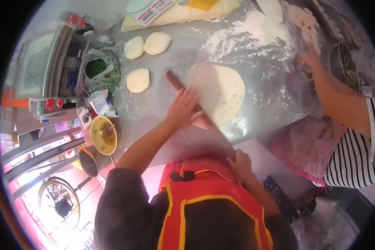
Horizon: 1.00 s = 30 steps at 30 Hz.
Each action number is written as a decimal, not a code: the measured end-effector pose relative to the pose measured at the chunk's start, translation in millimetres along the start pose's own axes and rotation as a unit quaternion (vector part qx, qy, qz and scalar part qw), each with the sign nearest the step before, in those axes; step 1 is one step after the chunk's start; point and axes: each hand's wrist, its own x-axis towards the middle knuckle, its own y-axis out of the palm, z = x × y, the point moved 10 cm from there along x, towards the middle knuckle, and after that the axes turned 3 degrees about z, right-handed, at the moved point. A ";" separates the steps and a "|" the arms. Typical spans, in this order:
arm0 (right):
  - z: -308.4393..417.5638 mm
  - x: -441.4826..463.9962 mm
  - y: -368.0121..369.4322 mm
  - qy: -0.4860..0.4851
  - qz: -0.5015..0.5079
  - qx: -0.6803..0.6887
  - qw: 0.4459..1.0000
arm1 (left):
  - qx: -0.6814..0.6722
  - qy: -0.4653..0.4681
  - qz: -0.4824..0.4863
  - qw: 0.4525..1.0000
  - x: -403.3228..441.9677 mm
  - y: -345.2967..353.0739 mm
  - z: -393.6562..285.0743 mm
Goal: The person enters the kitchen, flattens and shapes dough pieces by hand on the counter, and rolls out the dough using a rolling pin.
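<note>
- Head view: the dough sheet (226, 93), round, thin and pale with darker flecks, lies on the grey, smooth, flour-dusted counter (162, 112), partly beneath the rolling pin (215, 130), a slim reddish-brown stick set aslant.
- Left hand (185, 107) lies across the pin, fingers extended and thumb apart; right hand (240, 162) is clamped around its near end.
- Three plump, smooth dough rounds (138, 80) sit left of the sheet, two touching, one apart.
- White scale (149, 11) with a red-edged panel; its lettering is too small to read.
- Blue-and-white packet (103, 104), crumpled, its print unreadable.
- Clear plastic bag (109, 74) holding chopped greens (95, 68).
- Yellow patterned bowl (96, 138) with orange-brown contents, above a metal pot (87, 161).
- Loose flour (254, 35) spreads beyond the sheet, towards another person's hand (311, 61) beside small dough pieces (307, 25).
</note>
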 end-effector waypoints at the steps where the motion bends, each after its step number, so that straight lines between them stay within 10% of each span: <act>1: 16.2 0.6 7.7 -0.021 0.003 0.006 1.000 | -0.014 -0.025 0.005 1.000 -33.9 -1.9 10.1; 9: 81.8 57.8 -82.4 -0.249 -0.002 -0.169 0.954 | 0.079 -0.091 -0.064 0.991 -102.7 -60.6 39.4; 16: 109.1 156.1 -142.4 -0.330 -0.179 -0.196 0.906 | 0.048 -0.400 -0.130 0.906 -130.4 -26.0 25.2; 23: 198.6 289.7 -164.6 -0.327 -0.284 -0.258 0.864 | 0.228 -0.375 -0.192 0.878 -38.9 -95.6 155.1; 30: 136.5 169.7 -142.0 -0.355 -0.173 -0.226 0.891 | 0.059 -0.361 -0.137 0.921 -117.9 -33.3 51.3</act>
